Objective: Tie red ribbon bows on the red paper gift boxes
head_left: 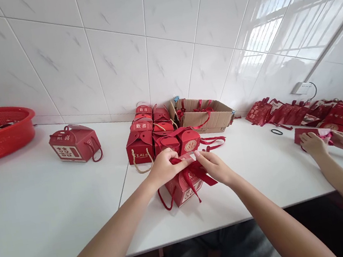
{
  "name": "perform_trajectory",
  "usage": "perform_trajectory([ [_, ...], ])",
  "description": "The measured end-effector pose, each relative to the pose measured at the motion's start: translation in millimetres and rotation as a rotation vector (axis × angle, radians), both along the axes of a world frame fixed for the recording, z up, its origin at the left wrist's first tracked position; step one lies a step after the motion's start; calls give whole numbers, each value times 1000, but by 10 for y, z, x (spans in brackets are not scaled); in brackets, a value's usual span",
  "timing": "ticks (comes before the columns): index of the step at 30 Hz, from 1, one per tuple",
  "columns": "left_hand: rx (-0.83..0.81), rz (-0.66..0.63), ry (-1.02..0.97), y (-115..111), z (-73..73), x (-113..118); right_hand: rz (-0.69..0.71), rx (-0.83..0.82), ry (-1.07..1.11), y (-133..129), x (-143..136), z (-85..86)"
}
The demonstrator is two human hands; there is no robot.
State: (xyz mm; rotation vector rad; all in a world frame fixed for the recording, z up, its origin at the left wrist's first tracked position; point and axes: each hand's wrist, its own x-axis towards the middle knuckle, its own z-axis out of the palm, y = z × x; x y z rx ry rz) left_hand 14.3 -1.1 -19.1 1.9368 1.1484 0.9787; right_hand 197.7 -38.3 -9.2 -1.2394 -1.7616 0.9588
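Observation:
A small red gift box (176, 190) with pale printed characters stands near the table's front edge, a dark red cord loop hanging from its left side. Over its top lies a red satin ribbon (190, 179) with loose tails down the front. My left hand (166, 168) is closed on the ribbon at the top left, thumb stretched across the box top. From the right, my right hand (214, 167) pinches the ribbon between thumb and fingers. The exact grip points are partly hidden by the fingers.
Several red boxes (139, 144) are grouped behind, beside a cardboard box (205, 125) holding ribbons. Left are one red box (79, 145) and a red plastic basket (1, 144). At right, a co-worker's hands (315, 144) hold a red box near piled red packaging (340, 114).

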Motion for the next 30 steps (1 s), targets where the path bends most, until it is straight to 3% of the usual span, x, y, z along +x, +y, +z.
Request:
perform_trajectory([
  [8, -168, -39, -85, -44, 27, 43, -77, -12, -2, 28, -36, -79],
  [17, -163, -138, -115, -8, -22, 52, -148, -29, -34, 8, 20, -154],
  [22, -140, -121, -99, 3, -36, 48, -192, -36, 38, -1, 13, -228],
  [27, -212, -111, -155, -1, 15, 14, -116, -59, 127, 29, 61, -161],
  [30, -337, -176, -286, -14, 49, 11, -63, -108, 164, 85, 114, -87],
])
